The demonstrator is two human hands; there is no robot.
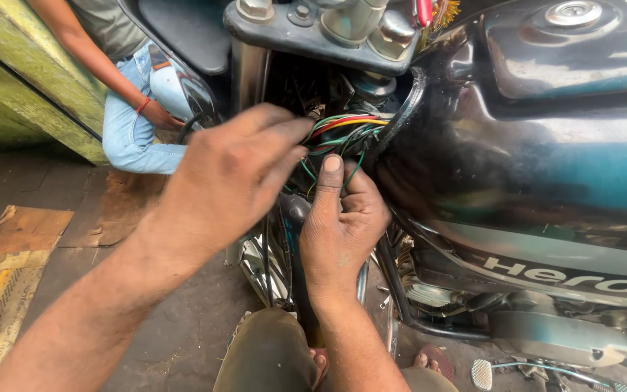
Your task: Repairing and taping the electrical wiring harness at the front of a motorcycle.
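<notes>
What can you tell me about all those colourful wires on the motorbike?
The bundle of wires is a tangle of thin plastic-coated strands in red, yellow, green, white and black. It comes out of the dark gap behind the steering head, beside the black fuel tank. The left hand pinches the strands from the left; the right hand holds green ones from below, thumb up.

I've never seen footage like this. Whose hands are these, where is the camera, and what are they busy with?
The camera sits on a person's head and looks down at their own bare hands. The left hand and the right hand both pinch into a bundle of coloured wires behind the steering column of a dark motorcycle, beside its fuel tank. The person's knee shows below. A second person in jeans crouches beyond the bike, one hand near its front. Flattened cardboard lies on the floor.
</notes>
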